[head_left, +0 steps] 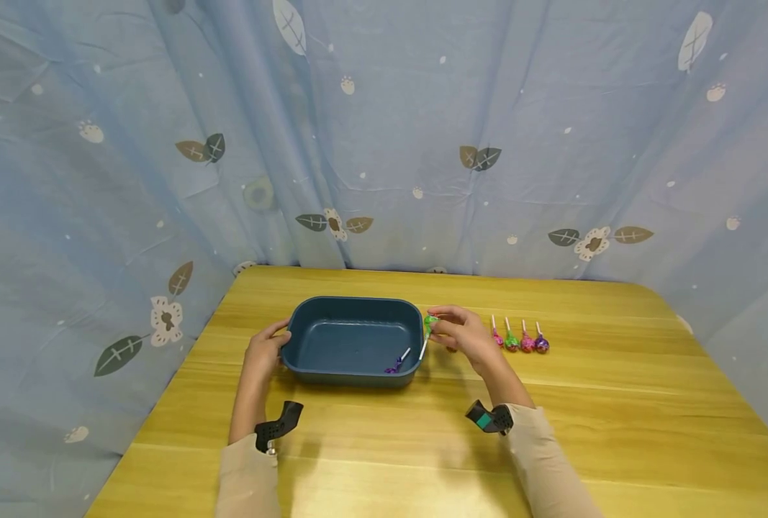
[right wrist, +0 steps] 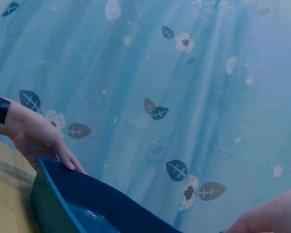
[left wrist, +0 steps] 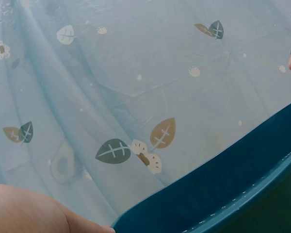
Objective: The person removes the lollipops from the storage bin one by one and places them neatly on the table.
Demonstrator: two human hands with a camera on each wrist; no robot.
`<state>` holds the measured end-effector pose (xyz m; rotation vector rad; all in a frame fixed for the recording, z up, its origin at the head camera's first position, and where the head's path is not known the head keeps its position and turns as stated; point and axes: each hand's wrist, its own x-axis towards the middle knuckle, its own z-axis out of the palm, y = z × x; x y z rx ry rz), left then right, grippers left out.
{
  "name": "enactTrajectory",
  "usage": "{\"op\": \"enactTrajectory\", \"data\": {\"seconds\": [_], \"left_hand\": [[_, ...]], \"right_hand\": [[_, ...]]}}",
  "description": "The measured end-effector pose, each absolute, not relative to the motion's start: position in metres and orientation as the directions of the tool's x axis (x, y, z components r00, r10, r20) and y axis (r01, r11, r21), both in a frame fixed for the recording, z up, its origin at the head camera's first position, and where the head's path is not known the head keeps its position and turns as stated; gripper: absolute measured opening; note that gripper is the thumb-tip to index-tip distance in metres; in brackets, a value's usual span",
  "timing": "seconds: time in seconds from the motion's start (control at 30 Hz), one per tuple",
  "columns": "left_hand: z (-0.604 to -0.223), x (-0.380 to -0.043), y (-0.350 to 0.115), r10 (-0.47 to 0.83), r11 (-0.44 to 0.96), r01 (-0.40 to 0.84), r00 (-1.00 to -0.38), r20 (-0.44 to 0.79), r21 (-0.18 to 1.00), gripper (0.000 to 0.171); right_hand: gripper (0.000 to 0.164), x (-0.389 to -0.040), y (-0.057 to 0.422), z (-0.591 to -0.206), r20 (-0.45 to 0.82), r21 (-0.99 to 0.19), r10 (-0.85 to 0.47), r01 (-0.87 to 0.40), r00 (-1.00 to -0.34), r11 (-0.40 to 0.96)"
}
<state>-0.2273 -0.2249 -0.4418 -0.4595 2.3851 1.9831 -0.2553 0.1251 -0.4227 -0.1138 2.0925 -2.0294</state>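
My left hand (head_left: 265,350) grips the left end of a dark blue plastic basin (head_left: 351,377), thumb over the rim and the other fingers along the outer wall. In the left wrist view, its thumb meets the basin rim (left wrist: 150,198). Just past the basin's right end, my right hand (head_left: 463,334) pinches a green-wrapped lollipop (head_left: 430,324) by its head. That lollipop's white stick points down beside the rim. Inside the basin, at the front right corner, lies a purple-wrapped lollipop (head_left: 394,365).
Right of my right hand, several lollipops stand in a row with sticks pointing away, among them a green one (head_left: 512,342) and a purple one (head_left: 542,344). Another wrapped head shows partly under the right hand. A patterned blue curtain (head_left: 396,144) hangs behind the wooden table (head_left: 617,403).
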Motion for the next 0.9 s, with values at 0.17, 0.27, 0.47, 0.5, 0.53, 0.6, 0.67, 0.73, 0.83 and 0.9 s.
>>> {"op": "enactTrajectory", "data": {"seconds": [0.17,0.27,0.47,0.5,0.53,0.6,0.67,0.73,0.83,0.9], "left_hand": [[-0.441,-0.227,-0.225,-0.221,0.158,-0.224,-0.957,-0.187,0.962,0.042],[-0.441,-0.227,-0.225,-0.222,0.156,-0.228,-0.956,-0.191,0.961,0.042],[-0.441,-0.227,-0.224,-0.227,0.145,-0.233,-0.954,-0.197,0.961,0.042],[-0.441,-0.227,-0.224,-0.228,0.146,-0.233,-0.954,-0.197,0.961,0.042],[-0.441,-0.227,-0.224,-0.228,0.146,-0.233,-0.954,-0.196,0.961,0.042],[-0.441,-0.227,-0.224,-0.229,0.145,-0.233,-0.953,-0.196,0.962,0.042],[-0.442,-0.227,-0.224,-0.231,0.146,-0.233,-0.953,-0.196,0.962,0.042],[-0.442,-0.227,-0.224,-0.233,0.146,-0.234,-0.952,-0.197,0.961,0.042],[-0.442,-0.227,-0.224,-0.233,0.149,-0.234,-0.953,-0.196,0.961,0.042],[-0.442,-0.227,-0.224,-0.233,0.149,-0.234,-0.953,-0.195,0.961,0.042]], "right_hand": [[0.038,-0.257,0.136,-0.424,-0.108,-0.994,-0.191,0.104,-0.976,0.031],[0.041,-0.257,0.144,-0.425,-0.109,-0.994,-0.193,0.104,-0.975,0.037],[0.041,-0.255,0.163,-0.431,-0.119,-0.992,-0.160,0.111,-0.980,0.055],[0.041,-0.255,0.166,-0.432,-0.120,-0.992,-0.154,0.113,-0.981,0.056],[0.040,-0.255,0.169,-0.433,-0.122,-0.992,-0.145,0.115,-0.982,0.054],[0.040,-0.254,0.175,-0.434,-0.127,-0.991,-0.130,0.121,-0.983,0.053],[0.041,-0.253,0.182,-0.436,-0.128,-0.991,-0.122,0.121,-0.984,0.062],[0.041,-0.251,0.189,-0.437,-0.134,-0.989,-0.108,0.126,-0.985,0.071],[0.043,-0.250,0.199,-0.438,-0.141,-0.988,-0.087,0.135,-0.986,0.073],[0.045,-0.250,0.206,-0.439,-0.143,-0.988,-0.073,0.139,-0.987,0.062]]}}
